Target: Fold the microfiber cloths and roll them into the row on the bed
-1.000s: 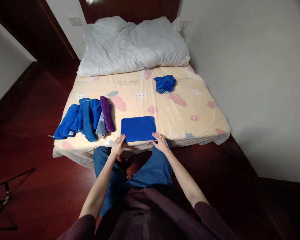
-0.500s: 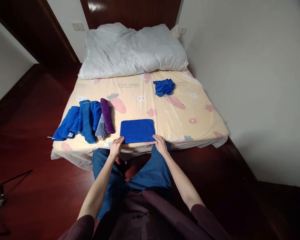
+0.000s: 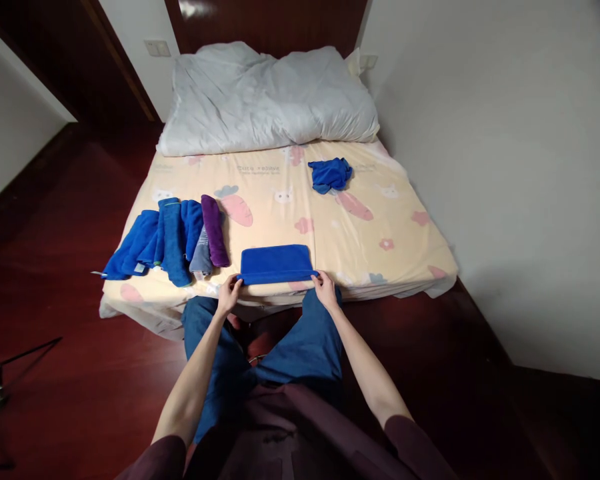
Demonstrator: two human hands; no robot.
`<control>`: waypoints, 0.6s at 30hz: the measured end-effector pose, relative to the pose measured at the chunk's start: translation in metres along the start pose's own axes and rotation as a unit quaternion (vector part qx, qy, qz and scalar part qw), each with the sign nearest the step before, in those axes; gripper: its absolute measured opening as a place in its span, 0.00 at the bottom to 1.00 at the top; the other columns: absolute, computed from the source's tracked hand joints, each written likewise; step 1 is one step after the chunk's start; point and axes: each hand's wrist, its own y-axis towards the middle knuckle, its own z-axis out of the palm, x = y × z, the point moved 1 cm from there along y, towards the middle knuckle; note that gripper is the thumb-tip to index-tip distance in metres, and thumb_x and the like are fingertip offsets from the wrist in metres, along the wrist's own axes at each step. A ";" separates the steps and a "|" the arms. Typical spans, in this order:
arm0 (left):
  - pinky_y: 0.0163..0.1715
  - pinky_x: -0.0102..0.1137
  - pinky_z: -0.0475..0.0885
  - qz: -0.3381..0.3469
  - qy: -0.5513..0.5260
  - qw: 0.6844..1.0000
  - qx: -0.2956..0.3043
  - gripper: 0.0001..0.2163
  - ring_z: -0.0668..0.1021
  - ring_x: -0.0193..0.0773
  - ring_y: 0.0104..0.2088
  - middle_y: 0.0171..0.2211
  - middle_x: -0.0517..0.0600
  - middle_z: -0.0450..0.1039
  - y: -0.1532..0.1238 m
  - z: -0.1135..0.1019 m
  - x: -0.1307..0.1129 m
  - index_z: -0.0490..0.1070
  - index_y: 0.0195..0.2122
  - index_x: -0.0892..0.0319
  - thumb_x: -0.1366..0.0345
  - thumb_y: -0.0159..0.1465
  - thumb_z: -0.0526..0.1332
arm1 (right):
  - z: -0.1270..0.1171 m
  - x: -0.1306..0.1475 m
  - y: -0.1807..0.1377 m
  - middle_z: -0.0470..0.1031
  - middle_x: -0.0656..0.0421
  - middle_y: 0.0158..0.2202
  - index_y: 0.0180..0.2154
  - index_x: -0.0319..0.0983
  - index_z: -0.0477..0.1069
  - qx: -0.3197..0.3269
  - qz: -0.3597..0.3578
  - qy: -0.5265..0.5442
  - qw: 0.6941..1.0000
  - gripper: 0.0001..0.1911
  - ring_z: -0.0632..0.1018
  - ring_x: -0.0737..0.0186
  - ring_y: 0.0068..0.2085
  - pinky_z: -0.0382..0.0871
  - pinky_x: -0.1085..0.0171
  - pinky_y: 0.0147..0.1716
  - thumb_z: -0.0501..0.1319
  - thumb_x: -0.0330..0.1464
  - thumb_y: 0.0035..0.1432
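A folded blue towel (image 3: 276,263) lies at the near edge of the bed (image 3: 360,233). My left hand (image 3: 229,295) pinches its near left corner and my right hand (image 3: 325,289) pinches its near right corner. The near edge of the towel is lifted off the sheet. Both hands are closed on the cloth.
A row of rolled blue, grey and purple towels (image 3: 170,241) lies to the left on the bed. A crumpled blue cloth (image 3: 330,173) sits further back, below a white duvet (image 3: 270,97). A white wall runs along the right; dark wood floor surrounds the bed.
My hands went from resting flat at the towel's near corners to pinching them, and the near edge has risen and moved away from me.
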 end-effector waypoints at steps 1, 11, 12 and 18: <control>0.50 0.42 0.76 -0.004 0.003 1.000 -0.001 0.21 0.81 0.48 0.47 0.46 0.58 0.79 0.000 0.001 0.002 0.73 0.50 0.61 0.49 0.66 0.57 | 0.000 -0.001 0.001 0.81 0.48 0.45 0.50 0.38 0.75 0.002 0.013 -0.002 1.000 0.23 0.81 0.49 0.45 0.74 0.52 0.50 0.56 0.46 0.65; 0.53 0.45 0.74 -0.021 0.065 0.998 -0.016 0.22 0.81 0.51 0.47 0.45 0.59 0.80 0.002 0.002 0.003 0.74 0.47 0.61 0.48 0.65 0.57 | 0.003 -0.004 0.003 0.81 0.49 0.43 0.51 0.39 0.75 0.026 0.045 -0.040 0.998 0.23 0.81 0.50 0.43 0.74 0.54 0.48 0.55 0.47 0.65; 0.53 0.45 0.74 -0.025 0.067 0.997 -0.015 0.22 0.81 0.51 0.47 0.46 0.60 0.80 0.003 0.002 0.003 0.74 0.47 0.61 0.48 0.65 0.57 | 0.003 -0.004 0.003 0.81 0.49 0.43 0.51 0.39 0.75 0.024 0.047 -0.045 0.998 0.23 0.81 0.50 0.43 0.74 0.54 0.48 0.55 0.47 0.65; 0.51 0.47 0.75 -0.051 0.083 0.995 -0.017 0.21 0.81 0.53 0.47 0.44 0.60 0.80 0.005 0.004 0.003 0.75 0.46 0.61 0.49 0.65 0.56 | 0.004 -0.003 0.003 0.81 0.49 0.44 0.54 0.40 0.75 0.023 0.056 -0.059 0.996 0.23 0.81 0.50 0.44 0.74 0.54 0.48 0.55 0.45 0.67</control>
